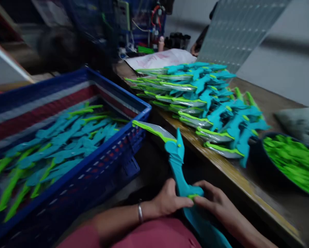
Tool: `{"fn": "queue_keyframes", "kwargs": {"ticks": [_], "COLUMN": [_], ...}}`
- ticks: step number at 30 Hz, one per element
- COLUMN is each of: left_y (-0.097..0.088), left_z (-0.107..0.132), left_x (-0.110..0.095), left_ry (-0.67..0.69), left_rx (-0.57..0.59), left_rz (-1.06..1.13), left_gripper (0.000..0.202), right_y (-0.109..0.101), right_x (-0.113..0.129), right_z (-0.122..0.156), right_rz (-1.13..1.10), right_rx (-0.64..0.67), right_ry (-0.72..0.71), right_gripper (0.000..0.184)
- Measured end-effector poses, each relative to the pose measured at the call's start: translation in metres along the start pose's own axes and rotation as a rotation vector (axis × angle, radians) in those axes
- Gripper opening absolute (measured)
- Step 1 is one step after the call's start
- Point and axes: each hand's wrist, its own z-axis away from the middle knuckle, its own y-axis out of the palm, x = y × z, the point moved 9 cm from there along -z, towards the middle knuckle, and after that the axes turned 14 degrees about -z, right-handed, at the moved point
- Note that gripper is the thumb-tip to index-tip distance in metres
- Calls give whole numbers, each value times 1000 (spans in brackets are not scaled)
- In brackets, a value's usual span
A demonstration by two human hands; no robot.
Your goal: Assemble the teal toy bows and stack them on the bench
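In front of my body is a long teal plastic toy part (179,172), with a green-edged clear blade (157,131) jointed to its upper end. My left hand (167,198) is closed around its middle, thumb against a small green piece (193,196) set in the teal body. From the other side my right hand (212,198) grips the same spot, its fingers at the short teal projection and its thumb by the green piece. The part's lower end runs down past my red shirt and out of view. Some fingertips are hidden behind it.
To the left stands a blue plastic crate (113,144) with a striped lining, holding many teal and green parts (66,137). Similar bladed parts (195,93) are stacked on the wooden table (221,168). A dark basin (257,151) of green pieces (291,158) sits right.
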Motion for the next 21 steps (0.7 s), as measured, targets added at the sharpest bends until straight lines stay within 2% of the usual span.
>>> {"fn": "queue_keyframes", "kwargs": {"ticks": [2, 6, 13, 17, 21], "left_y": [-12, -20, -7, 3, 6], "left_z": [7, 10, 16, 19, 22], "left_x": [-1, -7, -21, -31, -44], "left_ry": [-48, -26, 87, 132, 217], "left_rx": [-93, -81, 44, 113, 93], "left_rz": [-113, -234, -318, -351, -387], "left_gripper": [54, 47, 39, 32, 29], "right_y": [3, 8, 11, 13, 13], "right_x": [8, 9, 13, 13, 14], "right_z": [10, 21, 41, 44, 48], "right_rz": [-27, -140, -200, -310, -395], "right_rx": [-52, -122, -156, -121, -101], "right_ry": [-33, -84, -131, -76, -24], "right_gripper": [52, 57, 54, 54, 52]}}
